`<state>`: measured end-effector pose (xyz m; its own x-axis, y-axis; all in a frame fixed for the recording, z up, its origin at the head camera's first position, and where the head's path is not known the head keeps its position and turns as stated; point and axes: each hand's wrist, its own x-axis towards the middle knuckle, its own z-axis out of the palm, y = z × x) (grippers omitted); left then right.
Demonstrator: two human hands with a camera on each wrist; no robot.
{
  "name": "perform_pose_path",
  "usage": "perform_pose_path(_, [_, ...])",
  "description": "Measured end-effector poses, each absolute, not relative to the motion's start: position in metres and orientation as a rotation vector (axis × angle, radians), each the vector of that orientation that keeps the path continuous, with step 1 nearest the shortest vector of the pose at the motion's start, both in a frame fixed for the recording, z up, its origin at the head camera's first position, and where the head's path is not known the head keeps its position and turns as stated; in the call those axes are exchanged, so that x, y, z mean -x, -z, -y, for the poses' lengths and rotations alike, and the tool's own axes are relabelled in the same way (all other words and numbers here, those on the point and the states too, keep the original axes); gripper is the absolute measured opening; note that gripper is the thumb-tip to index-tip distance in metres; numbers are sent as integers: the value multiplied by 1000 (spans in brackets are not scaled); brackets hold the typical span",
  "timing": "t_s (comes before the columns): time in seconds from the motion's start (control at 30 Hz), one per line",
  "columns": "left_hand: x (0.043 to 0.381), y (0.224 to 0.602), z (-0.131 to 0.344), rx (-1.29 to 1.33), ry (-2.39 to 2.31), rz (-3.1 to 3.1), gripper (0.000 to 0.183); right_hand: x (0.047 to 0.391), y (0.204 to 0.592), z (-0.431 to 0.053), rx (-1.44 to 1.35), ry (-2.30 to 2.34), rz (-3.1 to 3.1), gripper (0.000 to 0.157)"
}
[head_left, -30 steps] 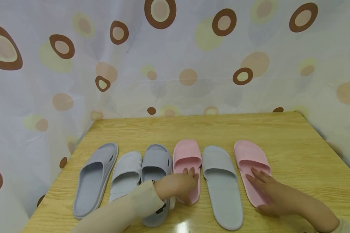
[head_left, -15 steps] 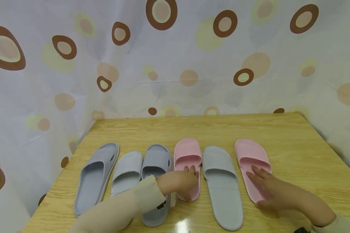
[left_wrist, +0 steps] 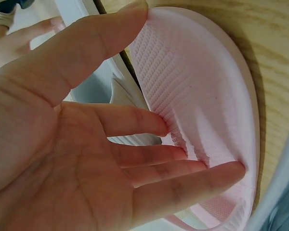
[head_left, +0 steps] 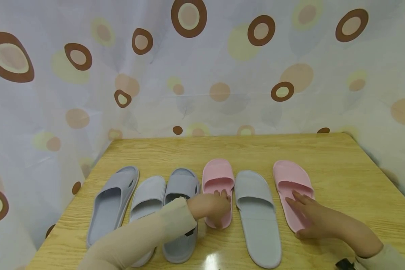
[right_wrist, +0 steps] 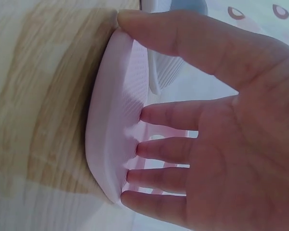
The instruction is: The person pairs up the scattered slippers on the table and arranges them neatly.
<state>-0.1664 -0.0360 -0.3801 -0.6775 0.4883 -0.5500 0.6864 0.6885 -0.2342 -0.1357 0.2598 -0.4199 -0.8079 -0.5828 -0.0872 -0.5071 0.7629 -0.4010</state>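
In the head view my left hand (head_left: 213, 208) rests on the left pink slipper (head_left: 218, 170), fingertips against its footbed and the thumb near its heel. My right hand (head_left: 320, 219) touches the right pink slipper (head_left: 293, 174) in the same way. Both wrist views show fairly straight fingers pressing the textured footbeds, with the thumb tips at the heel edges. A light grey slipper (head_left: 260, 228) lies between the two pink ones, apart from both hands. My left forearm partly covers two grey slippers left of the left hand.
Left of the pink pair lie a darker grey slipper (head_left: 182, 183), a light grey slipper (head_left: 150, 189) and another darker grey slipper (head_left: 108, 210). All are on the wooden table (head_left: 351, 180). A patterned curtain (head_left: 202, 67) hangs behind and beside it.
Both pink slippers have slid slightly away from me under my hands, relative to the light grey slipper between them. The grey slippers stay in place, and the view has tilted a little.
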Motion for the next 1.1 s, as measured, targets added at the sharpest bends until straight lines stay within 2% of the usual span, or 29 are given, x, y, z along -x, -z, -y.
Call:
perform_pose_path(0.17, [170,377,34,-912,593,-2444,69,138,414,-257,813,542,-2735,86])
perform_pose_path(0.3, [172,375,31,-879,574,-2448,76,140,413,-256,802,536,-2723,86])
perform_pose_path(0.97, [190,375,27,-808,552,-2418,72,151,413,-256,752,507,-2716,87])
perform_pose_path(1.1, [193,372,27,-802,521,-2422,77,153,411,-255,733,498,-2711,87])
